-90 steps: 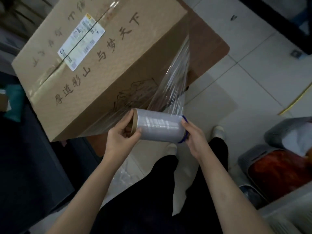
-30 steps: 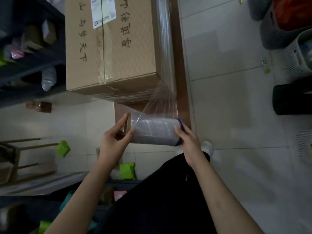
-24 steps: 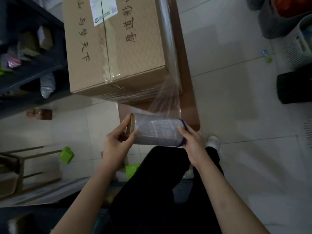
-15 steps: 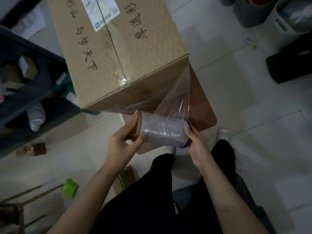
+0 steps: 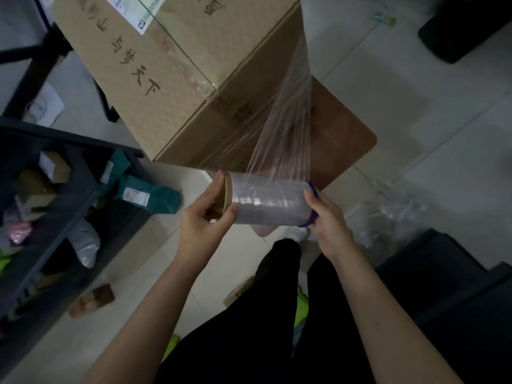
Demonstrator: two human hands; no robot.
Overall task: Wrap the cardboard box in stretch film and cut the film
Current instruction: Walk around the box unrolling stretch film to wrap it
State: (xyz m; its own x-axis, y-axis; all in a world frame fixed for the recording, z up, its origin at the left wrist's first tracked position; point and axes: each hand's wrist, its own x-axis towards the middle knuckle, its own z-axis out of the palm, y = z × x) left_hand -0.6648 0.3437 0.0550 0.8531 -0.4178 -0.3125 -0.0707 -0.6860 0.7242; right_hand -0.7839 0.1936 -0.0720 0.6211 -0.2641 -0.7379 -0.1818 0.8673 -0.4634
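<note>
The large brown cardboard box (image 5: 171,87) sits on a brown wooden surface with a rounded corner (image 5: 340,139). A sheet of clear film (image 5: 282,128) runs taut from the box's right-hand vertical edge down to the roll of clear stretch film (image 5: 270,202), held just in front of the box. The left hand (image 5: 203,217) curls round the bare cardboard core end with its thumb against the wound film, and the right hand (image 5: 327,214) grips the opposite, blue-rimmed end. The roll looks light and rigid, and is best held by its two ends, as here, so that the body can turn and pay out. The film is thin, clingy and stretchy. The streaks in the sheet suggest tension, and it would likely neck down or tear if pulled unevenly. The box looks bulky and stiff, and its weight cannot be judged.
</note>
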